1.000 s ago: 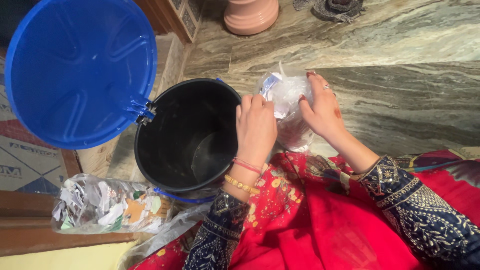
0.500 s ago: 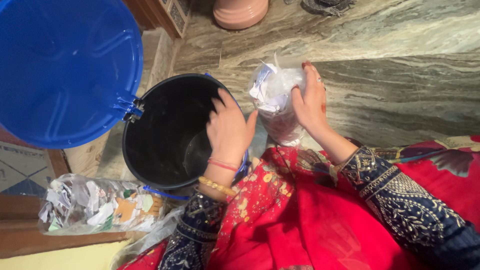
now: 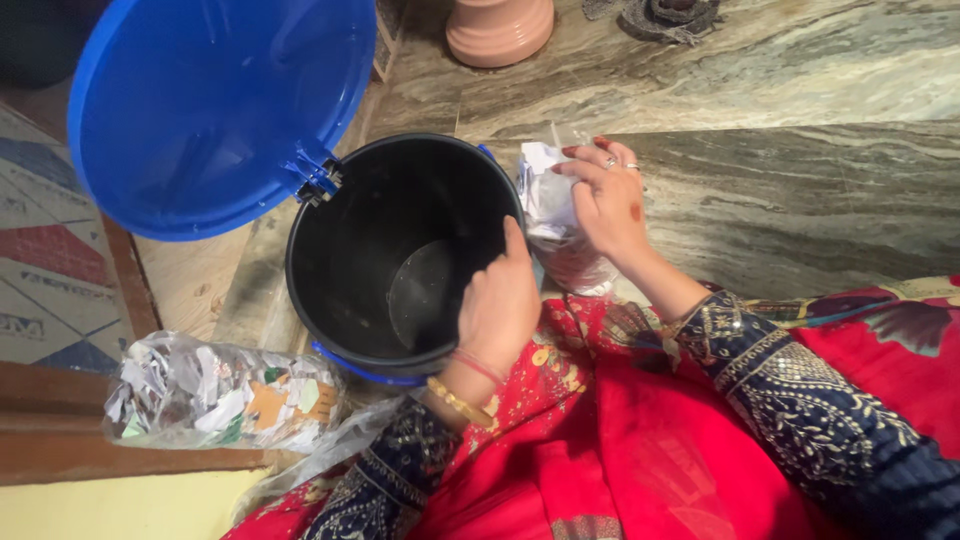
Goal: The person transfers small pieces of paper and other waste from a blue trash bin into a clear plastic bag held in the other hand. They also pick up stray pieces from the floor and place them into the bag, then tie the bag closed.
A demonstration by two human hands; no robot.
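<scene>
Black round plastic bin [image 3: 400, 250] stood empty; left hand [image 3: 497, 305] gripped its rim, right hand [image 3: 605, 205] clutched a clear paper-stuffed bag [image 3: 552, 215] beside it, not yet dropped in.

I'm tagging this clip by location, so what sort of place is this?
Probably a home, at floor level. A veined marble floor carries a black bin with a blue hinged lid; a terracotta pot stands behind, and a patterned mat lies alongside.

Left hand [image 3: 497, 305] now on bin rim [image 3: 420, 365]
</scene>
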